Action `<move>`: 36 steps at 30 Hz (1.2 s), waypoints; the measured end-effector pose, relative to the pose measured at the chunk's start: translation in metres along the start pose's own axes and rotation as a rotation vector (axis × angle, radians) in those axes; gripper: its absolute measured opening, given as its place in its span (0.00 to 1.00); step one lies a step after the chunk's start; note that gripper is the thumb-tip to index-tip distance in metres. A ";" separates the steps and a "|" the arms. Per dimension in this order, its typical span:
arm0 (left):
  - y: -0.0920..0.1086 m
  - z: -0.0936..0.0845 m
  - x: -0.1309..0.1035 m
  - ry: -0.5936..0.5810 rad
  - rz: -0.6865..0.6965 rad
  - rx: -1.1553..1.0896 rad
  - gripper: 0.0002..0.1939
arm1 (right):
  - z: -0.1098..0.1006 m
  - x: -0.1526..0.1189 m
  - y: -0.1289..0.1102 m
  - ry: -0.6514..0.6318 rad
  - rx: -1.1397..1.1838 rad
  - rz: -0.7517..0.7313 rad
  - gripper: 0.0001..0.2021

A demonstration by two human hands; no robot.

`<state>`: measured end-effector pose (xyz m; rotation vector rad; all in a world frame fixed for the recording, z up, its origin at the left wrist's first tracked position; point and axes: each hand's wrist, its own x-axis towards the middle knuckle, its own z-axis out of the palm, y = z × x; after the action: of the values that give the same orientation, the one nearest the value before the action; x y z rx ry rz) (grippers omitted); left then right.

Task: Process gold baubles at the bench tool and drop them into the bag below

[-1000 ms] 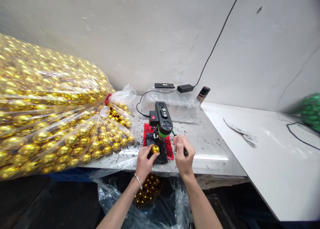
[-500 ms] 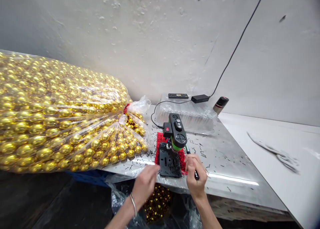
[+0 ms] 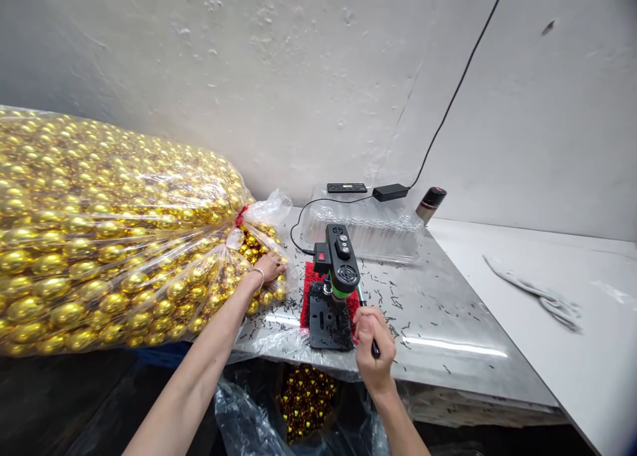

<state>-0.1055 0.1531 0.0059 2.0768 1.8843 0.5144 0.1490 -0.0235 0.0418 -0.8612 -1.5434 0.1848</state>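
Note:
My right hand is wrapped round the black grip of the lever handle on a small black bench machine that looks like a mini drill press. Its black slotted base rests on a red cloth, with nothing gold on it. To the left, my left hand reaches in at the mouth of a big clear plastic bag full of shiny gold balls. Its fingertips are among the balls and partly hidden, so whether they grip one is unclear.
Dark shavings litter the metal table. Behind the machine lies a clear plastic tray with a power adapter on it. A can stands nearby, gloves lie right. Below the edge, a lined container holds gold balls.
My left hand has moved from beside the machine's base up and left into the bag's mouth. My right hand stays on the lever handle. The view has shifted slightly.

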 end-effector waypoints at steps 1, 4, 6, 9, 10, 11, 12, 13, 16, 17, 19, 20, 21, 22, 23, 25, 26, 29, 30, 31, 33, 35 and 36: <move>0.000 0.002 0.001 -0.002 0.002 -0.033 0.03 | 0.000 -0.001 0.001 0.003 0.000 -0.002 0.13; 0.001 0.006 0.003 0.016 -0.034 -0.133 0.04 | 0.002 -0.003 0.003 0.014 0.001 -0.013 0.12; 0.003 0.008 0.001 0.042 -0.078 -0.208 0.05 | 0.003 -0.004 0.004 0.021 0.006 -0.025 0.12; 0.008 0.012 -0.003 0.091 -0.156 -0.346 0.07 | 0.003 -0.004 0.004 0.022 0.012 -0.037 0.12; 0.010 0.012 -0.004 0.111 -0.185 -0.400 0.08 | 0.003 -0.004 0.004 0.019 0.012 -0.038 0.12; 0.012 0.011 -0.005 0.131 -0.215 -0.459 0.09 | 0.002 -0.003 0.004 0.015 0.011 -0.039 0.12; 0.014 0.009 -0.006 0.152 -0.247 -0.521 0.09 | 0.002 -0.003 0.004 0.009 0.010 -0.041 0.12; 0.015 0.005 -0.006 0.175 -0.279 -0.588 0.08 | 0.001 -0.003 0.005 0.003 0.008 -0.043 0.13; 0.019 -0.014 -0.011 0.240 -0.372 -0.817 0.05 | 0.000 -0.004 0.004 -0.014 -0.002 -0.036 0.13; 0.020 -0.022 -0.015 0.254 -0.395 -0.894 0.06 | 0.000 -0.004 0.004 -0.016 -0.004 -0.030 0.13; 0.024 -0.037 -0.030 0.263 -0.417 -1.030 0.11 | 0.000 -0.005 0.004 -0.012 -0.004 -0.021 0.13; 0.027 -0.043 -0.041 0.254 -0.438 -1.146 0.14 | 0.001 -0.005 0.004 -0.005 -0.002 -0.018 0.13; 0.031 -0.048 -0.054 0.238 -0.469 -1.295 0.15 | 0.001 -0.006 0.004 0.001 0.000 -0.015 0.13; 0.037 -0.050 -0.068 0.210 -0.527 -1.516 0.15 | 0.001 -0.006 0.004 0.008 0.002 -0.011 0.13; 0.043 -0.051 -0.082 0.172 -0.598 -1.741 0.14 | 0.002 -0.006 0.004 0.014 0.003 -0.008 0.14; 0.057 -0.046 -0.110 0.080 -0.716 -2.038 0.11 | 0.002 -0.006 0.003 0.019 -0.002 -0.002 0.14; 0.065 -0.042 -0.122 0.029 -0.750 -2.092 0.09 | 0.001 -0.005 0.003 0.016 -0.007 0.000 0.14; 0.083 -0.025 -0.143 -0.125 -0.794 -2.066 0.12 | 0.000 -0.004 0.001 0.009 -0.026 -0.006 0.14; 0.087 -0.019 -0.147 -0.171 -0.802 -2.035 0.14 | 0.000 -0.004 0.001 0.005 -0.032 -0.007 0.14; 0.091 -0.012 -0.148 -0.208 -0.801 -2.002 0.16 | 0.000 -0.003 0.000 0.000 -0.037 -0.007 0.14; 0.095 -0.001 -0.148 -0.263 -0.768 -1.951 0.18 | -0.001 -0.002 -0.001 -0.011 -0.042 -0.001 0.14; 0.097 0.010 -0.146 -0.290 -0.738 -1.908 0.14 | -0.001 -0.001 -0.002 -0.020 -0.043 0.006 0.14; 0.098 0.015 -0.145 -0.287 -0.733 -1.887 0.11 | -0.001 -0.001 -0.002 -0.022 -0.041 0.008 0.14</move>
<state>-0.0232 -0.0011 0.0263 0.1797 0.8729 1.0330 0.1494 -0.0260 0.0424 -0.8999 -1.5693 0.1695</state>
